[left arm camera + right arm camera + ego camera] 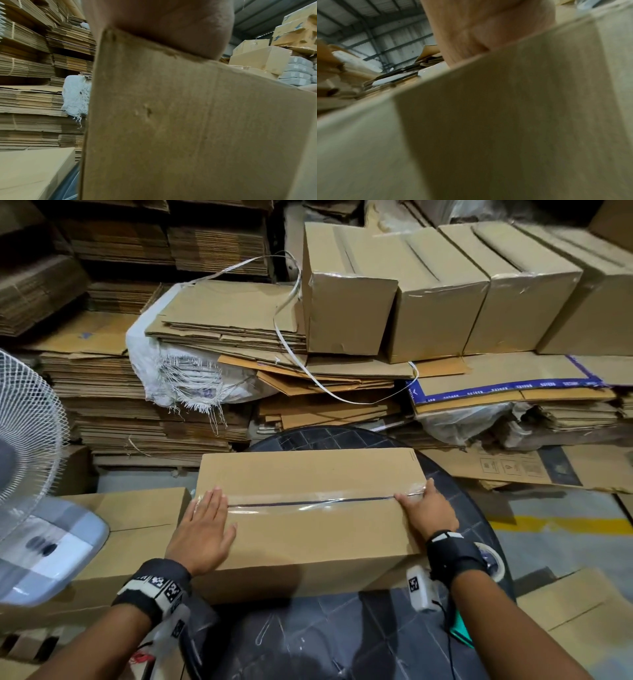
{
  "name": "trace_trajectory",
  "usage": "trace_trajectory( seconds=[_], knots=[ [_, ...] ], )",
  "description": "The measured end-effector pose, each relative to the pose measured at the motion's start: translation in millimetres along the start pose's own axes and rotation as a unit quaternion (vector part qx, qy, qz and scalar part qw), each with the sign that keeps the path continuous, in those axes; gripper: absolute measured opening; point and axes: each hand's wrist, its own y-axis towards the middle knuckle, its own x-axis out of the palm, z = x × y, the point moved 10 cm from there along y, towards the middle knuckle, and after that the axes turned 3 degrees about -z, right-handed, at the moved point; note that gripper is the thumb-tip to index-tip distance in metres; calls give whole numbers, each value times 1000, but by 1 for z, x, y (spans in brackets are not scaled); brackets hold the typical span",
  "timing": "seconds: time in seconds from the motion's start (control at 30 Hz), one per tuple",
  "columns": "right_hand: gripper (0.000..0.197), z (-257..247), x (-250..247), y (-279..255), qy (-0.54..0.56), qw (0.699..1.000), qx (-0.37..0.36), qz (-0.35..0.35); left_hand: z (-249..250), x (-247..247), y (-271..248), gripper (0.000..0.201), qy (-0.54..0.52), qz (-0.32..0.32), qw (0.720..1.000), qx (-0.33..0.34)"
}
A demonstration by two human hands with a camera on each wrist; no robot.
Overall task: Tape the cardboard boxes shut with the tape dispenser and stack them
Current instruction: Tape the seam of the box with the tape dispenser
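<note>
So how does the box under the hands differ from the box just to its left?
The taped box sits higher, on the dark table; the left box sits lower beside it. The taped box has clear tape along its seam, while the left box's seam looks bare. Both hands, left hand and right hand, press on the taped box; nothing touches the left box. Both are plain brown cardboard.

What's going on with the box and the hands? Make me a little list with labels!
box: a long cardboard box on a dark round table
tape: clear tape runs along the top seam
left hand: left hand lies flat on the box's left end
right hand: right hand presses the tape at the right end
tape roll: tape roll on the table behind the right wrist
done boxes: taped boxes in a row at the back
</note>
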Motion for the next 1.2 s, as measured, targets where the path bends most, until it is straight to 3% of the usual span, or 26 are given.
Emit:
trace_trajectory(
  seconds=[0.1, 0.23, 0.4, 0.63, 0.8, 0.9, 1.03, 1.1, 1.2],
  knots=[
    [52, 14, -3, 17, 109, 993, -4, -37, 1, -1, -1, 97, 14, -6, 1000, -17],
    [36, 17, -6, 23, 154, 987, -30, -40, 2, -6, -4, 97, -12, 9, 1000, -17],
    [40, 20, -4, 22, 184, 982, -45, -23, -5, -9, -8, 90, -79, 48, 995, -47],
    [44, 14, -2, 22, 124, 987, -98, -16, -28, -18, -14, 55, -233, 131, 952, -149],
    [38, 12, 2, 24, 99, 988, -115, -28, -61, -15, -27, 44, -359, 171, 884, -245],
    [36, 12, 1, 25, 106, 988, -111, -31, -69, -8, -25, 39, -401, 163, 870, -235],
    [33, 8, -1, 30, 82, 992, -95, -26, -63, -4, -18, 39, -392, 140, 881, -225],
    [37, 3, 1, 26, 19, 995, -91, -18, -62, 0, -15, 43, -396, 122, 880, -233],
    [58, -19, 10, 3, -131, 982, -134, 10, -62, 6, -13, 47, -408, 98, 874, -245]
  ],
)
